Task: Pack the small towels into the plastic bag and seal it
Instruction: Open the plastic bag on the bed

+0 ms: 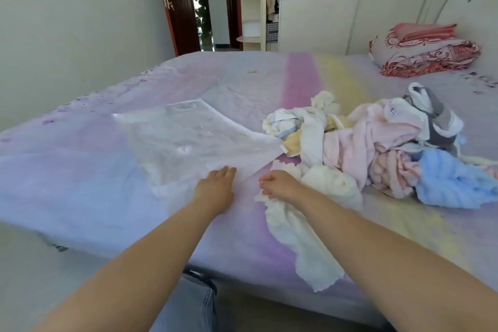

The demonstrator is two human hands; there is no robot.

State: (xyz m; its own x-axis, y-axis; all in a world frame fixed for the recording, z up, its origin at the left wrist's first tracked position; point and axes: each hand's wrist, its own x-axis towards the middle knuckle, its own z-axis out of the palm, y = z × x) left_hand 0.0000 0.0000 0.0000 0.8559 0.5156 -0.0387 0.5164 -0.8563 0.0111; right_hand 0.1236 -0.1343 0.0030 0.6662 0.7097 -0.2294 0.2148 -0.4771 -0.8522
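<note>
Pastel bed [80, 170] — plastic bag [188, 132] flat ahead of the left hand [215, 186], fingers loose on its edge. Right hand [280, 186] pinches a white towel [296, 237]; towel pile [377, 143] beyond — open door [175, 0] behind.

We see open bed [80, 170] surface across the left of the frame, and more of it beyond the flat plastic bag [188, 132] toward the upper middle. On the right a heaped pile of towels [377, 148] blocks the way, nearly touching the bag's right corner. A white towel [301, 237] lies along the near edge under our right forearm. Folded bedding [425, 48] fills the upper right corner.
</note>
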